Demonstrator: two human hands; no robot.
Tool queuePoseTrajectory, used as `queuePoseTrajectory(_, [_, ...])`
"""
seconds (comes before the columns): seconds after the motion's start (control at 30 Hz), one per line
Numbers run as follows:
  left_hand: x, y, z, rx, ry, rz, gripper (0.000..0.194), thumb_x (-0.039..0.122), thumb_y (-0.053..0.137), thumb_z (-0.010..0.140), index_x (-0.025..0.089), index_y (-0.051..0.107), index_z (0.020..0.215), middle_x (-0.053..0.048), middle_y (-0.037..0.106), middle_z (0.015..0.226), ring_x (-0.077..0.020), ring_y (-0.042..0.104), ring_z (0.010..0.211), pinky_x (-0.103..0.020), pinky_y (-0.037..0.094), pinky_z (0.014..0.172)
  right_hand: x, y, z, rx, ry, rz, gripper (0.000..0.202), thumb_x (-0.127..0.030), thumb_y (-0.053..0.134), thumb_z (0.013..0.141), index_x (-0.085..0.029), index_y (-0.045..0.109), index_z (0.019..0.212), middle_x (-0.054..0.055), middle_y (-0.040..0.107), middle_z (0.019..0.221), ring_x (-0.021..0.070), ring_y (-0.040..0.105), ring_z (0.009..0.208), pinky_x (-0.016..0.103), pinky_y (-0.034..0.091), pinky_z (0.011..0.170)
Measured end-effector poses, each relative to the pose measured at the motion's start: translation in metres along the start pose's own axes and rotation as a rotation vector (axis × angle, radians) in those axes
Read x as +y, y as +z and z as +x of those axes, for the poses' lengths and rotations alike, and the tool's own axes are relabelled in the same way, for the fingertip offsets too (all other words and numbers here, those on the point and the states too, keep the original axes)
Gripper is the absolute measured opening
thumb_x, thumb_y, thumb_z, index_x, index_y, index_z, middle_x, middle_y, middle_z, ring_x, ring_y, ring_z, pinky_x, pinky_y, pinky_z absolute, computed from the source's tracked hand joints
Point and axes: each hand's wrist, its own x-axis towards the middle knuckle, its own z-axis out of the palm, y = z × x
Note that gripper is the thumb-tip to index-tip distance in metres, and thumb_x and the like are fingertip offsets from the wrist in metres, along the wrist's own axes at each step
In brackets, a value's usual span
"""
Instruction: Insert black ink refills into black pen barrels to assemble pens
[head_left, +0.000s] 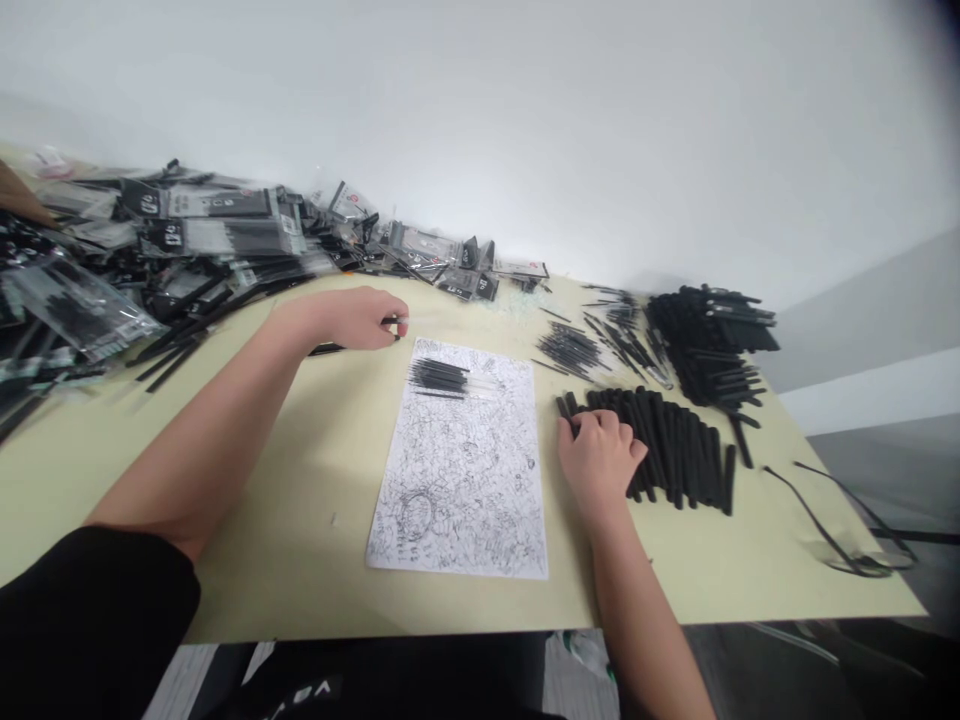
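Note:
My left hand (369, 318) is closed on a thin black stick above the table, left of the top of a sheet. The scribbled white sheet (465, 490) lies in the middle, with a small bundle of thin black sticks with pale ends (441, 378) on its upper part. My right hand (600, 452) rests at the left end of a row of thick black sticks (679, 450); its fingers are curled at one of them, and whether it grips that stick is hard to see.
Packaged black items (225, 235) are heaped along the back left. Thin dark sticks (574, 348) lie loose beyond the row, beside a pile of black sticks (705, 340). Eyeglasses (855, 565) sit near the right edge of the yellowish table (300, 560).

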Motion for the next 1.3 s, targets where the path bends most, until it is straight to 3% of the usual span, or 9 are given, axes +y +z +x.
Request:
queuePoseTrajectory(0.17, [0.01, 0.0, -0.005, 0.034, 0.03, -0.02, 0.03, 0.032, 0.051, 0.077, 0.022, 0.069, 0.099, -0.007, 0.07, 0.088, -0.0221, 0.059, 0.08, -0.031, 0.039, 0.07, -0.003, 0.001, -0.001, 0.053, -0.057, 0.04, 0.028, -0.032, 0.046, 0.095, -0.015, 0.068, 0.09, 0.016, 0.067, 0.107, 0.0284, 0.05, 0.091, 0.04, 0.022, 0.077])
queuePoseTrajectory(0.3, [0.027, 0.009, -0.001, 0.089, 0.124, -0.019, 0.025, 0.034, 0.048, 0.085, 0.018, 0.067, 0.092, -0.006, 0.067, 0.08, -0.019, 0.058, 0.073, -0.029, 0.038, 0.067, -0.008, 0.001, 0.001, 0.042, -0.144, 0.226, 0.029, -0.034, 0.043, 0.099, -0.016, 0.064, 0.099, 0.012, 0.071, 0.097, 0.0246, 0.057, 0.088, 0.04, 0.023, 0.083])
queuePoseTrajectory(0.43, [0.054, 0.032, 0.009, 0.125, 0.284, -0.081, 0.027, 0.037, 0.048, 0.092, 0.016, 0.065, 0.095, -0.006, 0.066, 0.075, -0.0155, 0.056, 0.063, -0.027, 0.036, 0.062, -0.014, 0.002, -0.001, 0.0, -0.366, 0.418, 0.03, -0.039, 0.043, 0.101, -0.017, 0.064, 0.1, 0.006, 0.073, 0.085, 0.0195, 0.062, 0.081, 0.039, 0.023, 0.092])
queuePoseTrajectory(0.53, [0.078, 0.056, 0.012, 0.127, 0.401, -0.15, 0.035, 0.044, 0.051, 0.094, 0.017, 0.063, 0.113, -0.005, 0.067, 0.075, -0.0151, 0.057, 0.062, -0.026, 0.035, 0.057, -0.017, 0.002, -0.002, -0.013, -0.539, 0.476, 0.03, -0.042, 0.045, 0.101, -0.019, 0.065, 0.098, 0.004, 0.074, 0.084, 0.0179, 0.063, 0.079, 0.038, 0.024, 0.094])
queuePoseTrajectory(0.67, [0.103, 0.081, 0.009, 0.137, 0.455, -0.091, 0.036, 0.048, 0.051, 0.097, 0.024, 0.063, 0.12, -0.006, 0.071, 0.081, -0.0167, 0.062, 0.067, -0.025, 0.033, 0.054, -0.017, 0.001, -0.002, -0.06, -0.659, 0.525, 0.029, -0.043, 0.048, 0.1, -0.021, 0.067, 0.096, 0.003, 0.074, 0.084, 0.0161, 0.062, 0.075, 0.035, 0.026, 0.091])
queuePoseTrajectory(0.87, [0.112, 0.079, 0.007, 0.125, 0.416, 0.039, 0.029, 0.039, 0.046, 0.099, 0.023, 0.068, 0.11, -0.008, 0.073, 0.085, -0.021, 0.067, 0.073, -0.027, 0.039, 0.057, -0.013, -0.001, -0.001, -0.064, -0.637, 0.575, 0.024, -0.039, 0.051, 0.098, -0.022, 0.068, 0.1, 0.002, 0.074, 0.085, 0.0158, 0.063, 0.073, 0.037, 0.029, 0.093])
queuePoseTrajectory(1.0, [0.101, 0.064, 0.007, 0.241, 0.362, -0.02, 0.029, 0.034, 0.045, 0.099, 0.022, 0.067, 0.113, -0.008, 0.074, 0.092, -0.0199, 0.067, 0.075, -0.028, 0.041, 0.062, -0.011, -0.001, 0.0, -0.023, -0.449, 0.633, 0.029, -0.037, 0.043, 0.098, -0.021, 0.067, 0.104, 0.005, 0.075, 0.094, 0.0185, 0.065, 0.082, 0.038, 0.031, 0.092])
queuePoseTrajectory(1.13, [0.085, 0.049, 0.006, 0.384, 0.334, -0.091, 0.035, 0.039, 0.041, 0.101, 0.02, 0.066, 0.116, -0.008, 0.075, 0.09, -0.0181, 0.065, 0.073, -0.028, 0.041, 0.064, -0.011, -0.003, 0.001, -0.027, -0.257, 0.66, 0.039, -0.037, 0.032, 0.099, -0.02, 0.065, 0.089, 0.005, 0.073, 0.083, 0.0199, 0.062, 0.079, 0.039, 0.033, 0.091])
queuePoseTrajectory(1.3, [0.078, 0.042, 0.004, 0.399, 0.344, -0.092, 0.04, 0.043, 0.038, 0.101, 0.02, 0.067, 0.113, -0.008, 0.075, 0.092, -0.0185, 0.066, 0.076, -0.028, 0.041, 0.065, -0.015, -0.007, 0.001, -0.039, -0.217, 0.692, 0.04, -0.04, 0.032, 0.098, -0.022, 0.06, 0.075, 0.004, 0.069, 0.075, 0.0191, 0.057, 0.073, 0.039, 0.034, 0.09])
